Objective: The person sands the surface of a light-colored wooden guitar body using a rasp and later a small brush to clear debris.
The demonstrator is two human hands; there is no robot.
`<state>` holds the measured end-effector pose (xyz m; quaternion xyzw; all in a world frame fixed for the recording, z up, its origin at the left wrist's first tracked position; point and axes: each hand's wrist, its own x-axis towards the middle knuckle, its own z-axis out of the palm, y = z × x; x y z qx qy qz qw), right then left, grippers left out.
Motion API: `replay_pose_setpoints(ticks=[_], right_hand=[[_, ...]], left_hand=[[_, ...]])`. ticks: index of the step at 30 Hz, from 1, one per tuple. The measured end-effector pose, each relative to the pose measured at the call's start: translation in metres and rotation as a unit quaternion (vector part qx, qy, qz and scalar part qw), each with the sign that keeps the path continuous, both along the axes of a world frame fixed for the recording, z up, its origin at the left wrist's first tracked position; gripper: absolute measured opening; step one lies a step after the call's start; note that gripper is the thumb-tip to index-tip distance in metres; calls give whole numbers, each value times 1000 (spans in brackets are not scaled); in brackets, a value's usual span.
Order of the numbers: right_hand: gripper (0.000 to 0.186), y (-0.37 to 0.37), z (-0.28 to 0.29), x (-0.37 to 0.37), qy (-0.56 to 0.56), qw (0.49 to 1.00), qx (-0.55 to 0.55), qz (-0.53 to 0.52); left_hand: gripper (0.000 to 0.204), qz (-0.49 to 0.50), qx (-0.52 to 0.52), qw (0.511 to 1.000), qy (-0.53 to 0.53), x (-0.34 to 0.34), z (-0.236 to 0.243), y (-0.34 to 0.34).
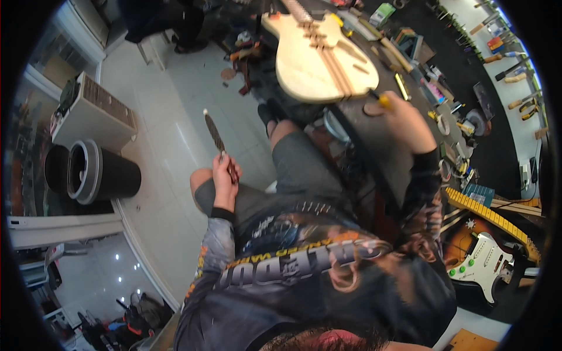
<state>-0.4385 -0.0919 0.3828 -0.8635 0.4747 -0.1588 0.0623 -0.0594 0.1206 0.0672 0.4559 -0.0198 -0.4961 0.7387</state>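
Upright in my left hand (225,172) is a rasp (214,131), its dark textured blade pointing away from me and my fingers closed round the handle. My right hand (404,123), smeared by motion, is over the dark workbench (383,155) beside the lower edge of a guitar body (316,64). A yellow-and-black tool (384,101) shows at its fingers; its exact kind is too blurred to tell. The body is pale wood with darker stripes down its middle, and its neck (297,10) runs off past the far edge of the view.
Tools and wood pieces (404,44) crowd the bench's far side. To the right lies a sunburst guitar (480,263) with a white pickguard, beside a separate neck (486,213). A black bin (111,172) and a cabinet (96,114) stand left. Another person (167,20) is at the far left.
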Motion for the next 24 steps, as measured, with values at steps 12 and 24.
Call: replay_pose_setpoints(ticks=[12,24], right_hand=[[40,93,-231,204,32,877,291,381],[35,124,-411,399,159,725,601,297]], left_hand=[[33,93,-58,992,-61,27,76,36],[45,-55,-16,984,-169,139,112,-25]])
